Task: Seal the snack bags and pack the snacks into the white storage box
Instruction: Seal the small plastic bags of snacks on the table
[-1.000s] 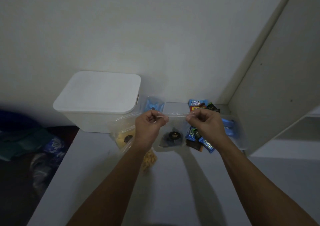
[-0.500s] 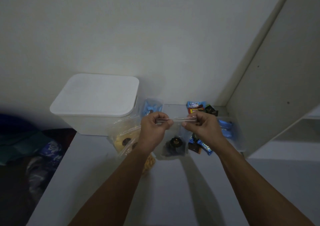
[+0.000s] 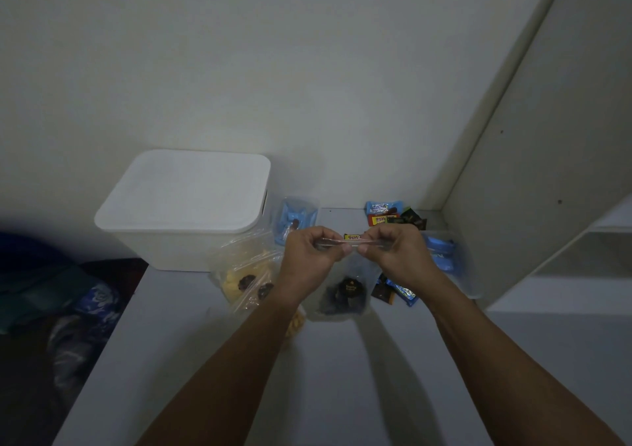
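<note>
Both hands pinched one clear bag's zip strip above the desk (image 3: pixel 342 394).

At far left the white box (image 3: pixel 184 206) sat lidded against the wall, nothing packed yet. Next came the yellow-snack bag (image 3: pixel 239 271) and, behind it, the blue-snack bag (image 3: pixel 295 216). The left hand (image 3: pixel 309 261) and right hand (image 3: pixel 393 257) each had their grip clenched on the held bag (image 3: pixel 342 291), thumbs nearly touching at mid-strip. A fourth bag (image 3: pixel 441 254) lay at right among loose wrapped sweets (image 3: pixel 386 211), several, too overlapped to count. Likely risks: a stretch of the zip left unpressed, letting the dark snacks spill, or the hanging bag slipping free. Counted: one box, four bags.
</note>
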